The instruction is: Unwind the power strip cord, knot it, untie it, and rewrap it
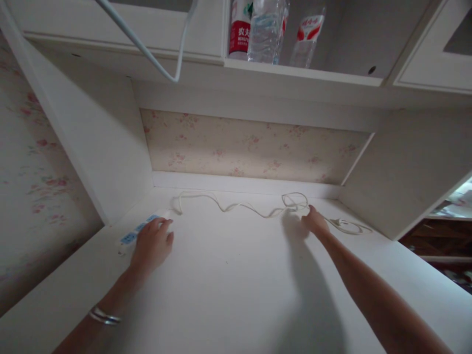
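Note:
A white power strip with blue socket faces (129, 238) lies at the left side of the white desktop. My left hand (153, 241) is over its right edge, with the fingers loosely bent and apart; whether they touch the strip is hard to make out. From the strip, a white power cord (241, 204) runs in waves along the back of the desk. At the right, my right hand (316, 221) has its thumb and fingers closed on the cord, beside a small loop. Beyond that hand lies the cord's plug (336, 222) with another loop of cord.
A shelf (306, 73) overhead holds several plastic bottles (263, 34). A pale cable or tube (147, 51) hangs down at the upper left. White side panels (409, 162) and a floral back wall (239, 147) enclose the desktop (236, 290).

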A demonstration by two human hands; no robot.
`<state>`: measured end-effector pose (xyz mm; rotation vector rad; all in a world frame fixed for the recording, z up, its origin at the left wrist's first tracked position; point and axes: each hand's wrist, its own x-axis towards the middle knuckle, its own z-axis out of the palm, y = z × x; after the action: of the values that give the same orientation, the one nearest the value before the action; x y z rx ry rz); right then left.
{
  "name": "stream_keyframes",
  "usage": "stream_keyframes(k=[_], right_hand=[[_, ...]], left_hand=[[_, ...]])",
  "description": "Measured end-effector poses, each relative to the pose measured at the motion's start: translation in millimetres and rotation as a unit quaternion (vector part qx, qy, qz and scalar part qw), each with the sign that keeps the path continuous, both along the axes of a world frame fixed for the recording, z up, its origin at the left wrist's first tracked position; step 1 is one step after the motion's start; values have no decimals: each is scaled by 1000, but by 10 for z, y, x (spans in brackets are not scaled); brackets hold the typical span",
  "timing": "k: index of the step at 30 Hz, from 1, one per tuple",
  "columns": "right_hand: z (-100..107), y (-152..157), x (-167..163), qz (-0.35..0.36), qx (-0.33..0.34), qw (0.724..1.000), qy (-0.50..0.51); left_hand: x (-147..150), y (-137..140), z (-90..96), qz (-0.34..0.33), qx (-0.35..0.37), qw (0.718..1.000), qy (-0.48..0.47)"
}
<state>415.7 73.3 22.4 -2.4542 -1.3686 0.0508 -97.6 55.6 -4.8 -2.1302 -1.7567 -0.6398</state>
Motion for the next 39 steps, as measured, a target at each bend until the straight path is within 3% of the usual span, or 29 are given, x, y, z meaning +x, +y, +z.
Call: stream_keyframes(k=[3,8,10,14,19,21,23,24,26,29,34,36,39], right_hand=[[-48,120,-59,54,-46,997,-21],[-100,280,-568,137,-60,988,-50],[-110,227,-853,177,-43,981,-60],[-175,-101,-1523,276,2,959,-59],[-274,-570,-2317,510,147,839,122],[-284,-677,-2487,557,140,792,206],[-280,-729,-2515,569,105,770,269],[-276,-738,-2476,557,89,773,291],[-266,-733,-2311,494,94,806,312],[-238,-697,-1955,342,180,873,297],[-145,-607,-1474,145,268,924,230],[-114,-571,-1340,77,244,953,164],[-107,-545,-1132,-19,133,989,55]], left_hand=[[475,-99,104,-105,-2,993,-61],[1180,-386,248,-245,-33,950,-190],[1351,-475,259,-284,-56,929,-232],[1474,-525,232,-300,-55,906,-292],[1375,-499,195,-270,-46,911,-309],[1313,-503,181,-256,-109,913,-299],[1259,-517,167,-251,-177,911,-276],[1239,-526,160,-250,-199,911,-262],[1217,-546,144,-247,-214,915,-234],[1222,-577,117,-228,-208,937,-166],[1224,-611,104,-173,-216,960,-46],[1202,-615,116,-153,-221,963,-28],[1166,-612,131,-133,-224,966,-7]])
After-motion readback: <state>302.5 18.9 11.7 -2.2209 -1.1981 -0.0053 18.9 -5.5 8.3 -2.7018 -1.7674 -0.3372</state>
